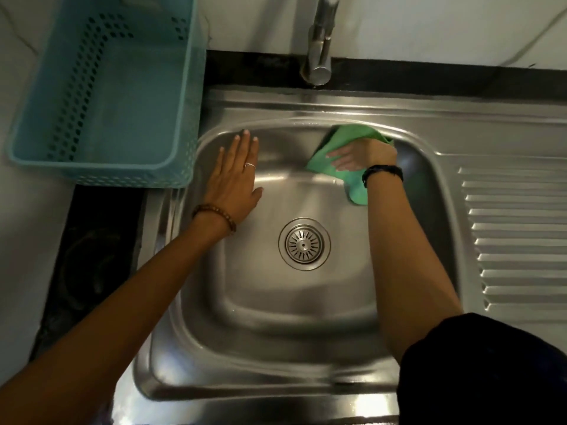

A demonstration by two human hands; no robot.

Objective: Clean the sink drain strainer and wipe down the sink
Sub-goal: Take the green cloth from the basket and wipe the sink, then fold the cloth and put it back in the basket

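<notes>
The stainless steel sink (267,305) fills the middle of the view. Its round metal drain strainer (304,243) sits in the drain at the basin's centre. My right hand (362,155) presses a green cloth (346,142) flat against the far right wall of the basin, fingers pointing left. The cloth's lower corner hangs below my wrist. My left hand (236,176) lies flat with straight fingers on the far left wall of the basin and holds nothing.
A teal perforated plastic basket (27,118) stands on the counter at the left, close to the sink's rim. The metal tap (320,41) rises behind the basin. A ribbed draining board (515,234) extends to the right. Dark counter strip lies at the left.
</notes>
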